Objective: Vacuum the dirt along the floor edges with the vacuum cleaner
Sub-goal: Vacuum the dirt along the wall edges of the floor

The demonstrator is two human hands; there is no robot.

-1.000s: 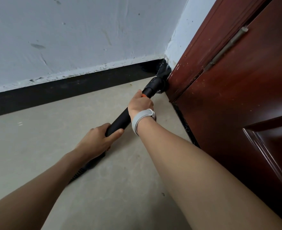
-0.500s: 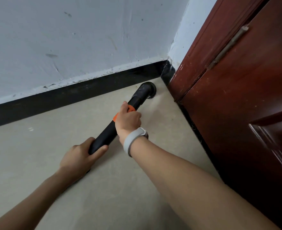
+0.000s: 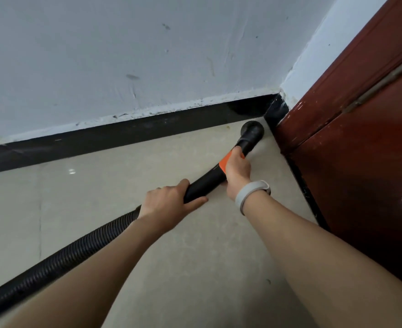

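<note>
My right hand [image 3: 236,172] curls its grip round the vacuum tube [image 3: 207,183] at the orange band; my left hand [image 3: 169,203] clasps it lower. The nozzle [image 3: 252,132] sits on the floor [image 3: 124,176] near the corner baseboard [image 3: 147,129].

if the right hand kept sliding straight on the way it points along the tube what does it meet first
The right hand would probably first meet the round nozzle at the tube's end, then the black skirting in the corner; depth there is unclear.

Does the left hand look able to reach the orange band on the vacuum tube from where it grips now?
Probably not: the right hand already covers most of the orange band, blocking the left hand.
</note>
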